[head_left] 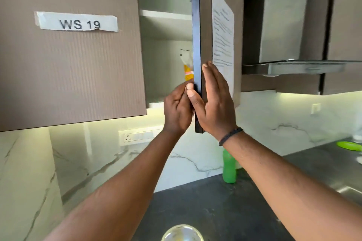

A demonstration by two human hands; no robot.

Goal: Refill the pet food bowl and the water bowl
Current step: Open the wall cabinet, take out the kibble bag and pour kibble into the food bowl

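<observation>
An upper cabinet door [196,45] stands open, edge-on to me. My right hand [213,101] grips its lower edge, thumb on the inner side and fingers flat on the outer face. My left hand [177,109] is curled just left of the door edge, touching it; whether it holds anything I cannot tell. Inside the cabinet, a yellow and clear packet [187,68] stands on the lower shelf, partly hidden by the door. A shiny steel bowl [182,234] sits on the dark counter at the bottom edge. A green bottle [229,168] stands by the wall.
A closed cabinet door [72,55] labelled WS 19 fills the left. A paper sheet [223,31] is taped to the open door. A chimney hood [293,64] hangs at right. A green object [348,145] and a steel sink edge [348,190] lie at far right.
</observation>
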